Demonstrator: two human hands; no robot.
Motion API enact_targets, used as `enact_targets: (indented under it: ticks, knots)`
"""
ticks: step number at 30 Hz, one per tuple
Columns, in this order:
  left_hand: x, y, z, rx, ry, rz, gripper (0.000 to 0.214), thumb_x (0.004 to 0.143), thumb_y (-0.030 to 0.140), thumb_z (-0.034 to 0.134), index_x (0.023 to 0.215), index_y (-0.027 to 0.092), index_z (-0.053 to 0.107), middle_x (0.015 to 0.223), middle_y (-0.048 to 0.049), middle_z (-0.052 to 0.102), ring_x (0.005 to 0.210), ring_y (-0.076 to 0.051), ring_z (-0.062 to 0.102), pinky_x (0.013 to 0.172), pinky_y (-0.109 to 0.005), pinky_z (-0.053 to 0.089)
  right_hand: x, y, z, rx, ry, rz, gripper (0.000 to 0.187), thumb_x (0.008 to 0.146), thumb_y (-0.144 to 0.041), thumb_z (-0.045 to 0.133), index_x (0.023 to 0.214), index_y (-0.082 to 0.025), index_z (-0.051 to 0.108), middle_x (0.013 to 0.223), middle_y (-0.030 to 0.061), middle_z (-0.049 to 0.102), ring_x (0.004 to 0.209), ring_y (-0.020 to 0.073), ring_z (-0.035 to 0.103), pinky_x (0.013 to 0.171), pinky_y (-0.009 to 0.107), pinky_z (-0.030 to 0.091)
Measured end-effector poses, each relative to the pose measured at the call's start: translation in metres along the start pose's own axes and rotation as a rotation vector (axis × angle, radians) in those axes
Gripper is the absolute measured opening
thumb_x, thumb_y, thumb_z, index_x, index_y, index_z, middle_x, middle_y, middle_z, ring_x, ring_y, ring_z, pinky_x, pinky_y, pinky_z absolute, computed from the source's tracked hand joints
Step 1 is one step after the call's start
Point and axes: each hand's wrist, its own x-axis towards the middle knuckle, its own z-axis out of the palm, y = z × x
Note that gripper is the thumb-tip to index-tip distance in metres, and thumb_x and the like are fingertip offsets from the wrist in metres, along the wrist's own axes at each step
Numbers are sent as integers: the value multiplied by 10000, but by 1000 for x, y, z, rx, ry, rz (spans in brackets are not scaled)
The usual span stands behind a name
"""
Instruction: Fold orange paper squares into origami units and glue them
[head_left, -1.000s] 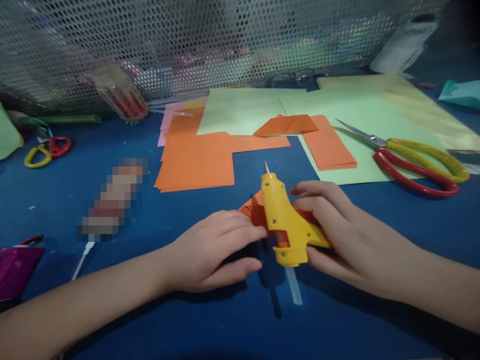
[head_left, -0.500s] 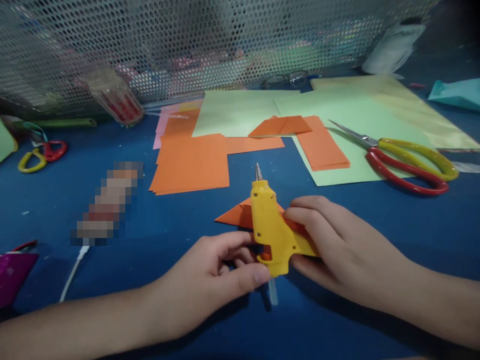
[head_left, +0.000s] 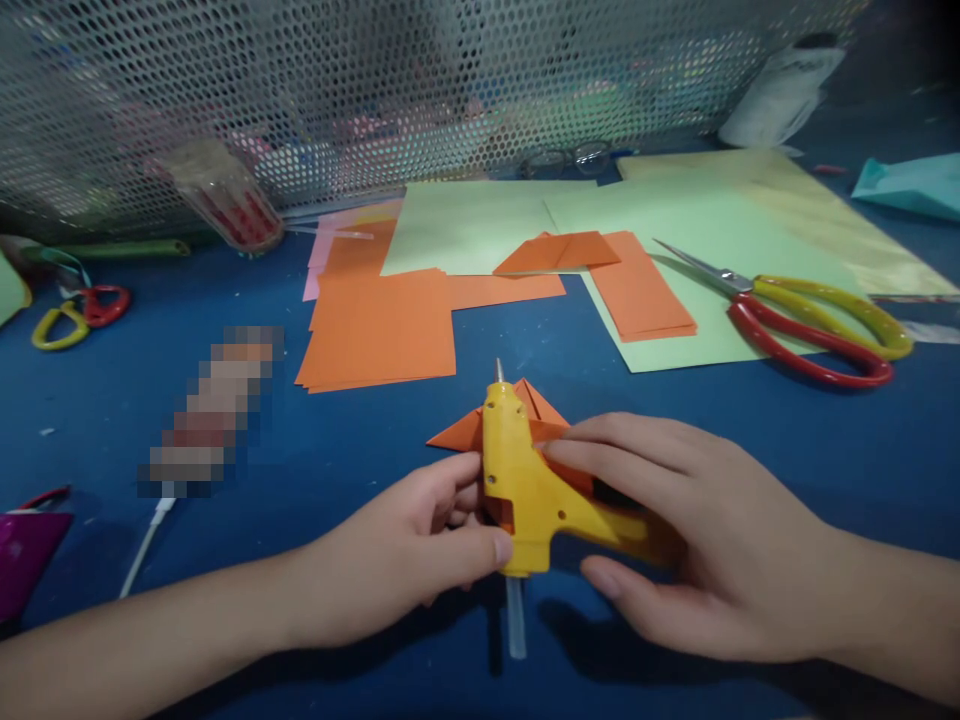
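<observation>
A yellow glue gun points away from me, a clear glue stick poking out of its rear end. My left hand grips the rear of its body, thumb at the back and fingers at its left side. My right hand lies over the handle, fingers stretched out and thumb held apart below. Its fingertips are at a folded orange paper piece, which the glue gun partly hides. Whether the right palm touches the handle cannot be seen.
Beyond lie orange sheets, light green paper, a folded orange piece and orange strips. Red-and-yellow scissors rest at right, another pair at left. A jar stands before a perforated metal screen.
The glue gun has come slightly toward me and to the left. My right hand has loosened, its thumb moving away from the handle. More of the folded orange paper shows.
</observation>
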Motion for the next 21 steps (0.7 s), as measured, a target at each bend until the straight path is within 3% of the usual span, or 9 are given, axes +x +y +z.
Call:
enact_targets:
  ticks: [3,5,8,12,17,21]
  knots:
    - [-1,-2,0,-36,-23,28,300,832,233,680,1130,217,704,925,-13,661,796,-138,606,722,-242,518,1,3,-4,230,-4,141,225,1002,-321,512,1046,-203,698,926,78,774,757,179,721,663,289,575]
    - [-2,-3,0,-34,-36,10,297,825,256,708,1119,213,719,1004,-39,693,866,-171,641,791,-291,538,4,6,-5,324,-39,247,254,1019,-311,510,877,-226,703,774,31,736,631,142,662,566,255,512]
    - [-2,-3,1,7,-30,-38,362,808,339,761,1144,208,729,1009,-57,714,849,-197,653,731,-295,547,7,12,-6,378,-82,385,361,1028,-389,514,762,-214,684,665,16,672,552,130,585,493,255,434]
    - [-2,-2,1,13,-49,-38,402,808,411,786,1151,205,745,945,-56,727,824,-207,660,684,-282,547,9,14,-3,457,-130,496,447,1034,-491,486,756,-203,685,663,21,660,577,149,577,502,266,429]
    - [-3,-1,1,64,-18,-2,279,892,396,703,1101,223,766,957,-50,737,776,-185,648,700,-298,546,12,12,-1,504,-184,591,518,1015,-579,461,720,-196,646,670,24,630,601,152,530,519,277,397]
    - [-6,-1,5,153,-4,-25,277,946,407,621,1115,233,755,826,-19,695,745,-184,632,653,-272,529,12,10,-2,561,-235,661,539,983,-619,478,659,-195,561,626,-1,506,580,131,409,503,272,333]
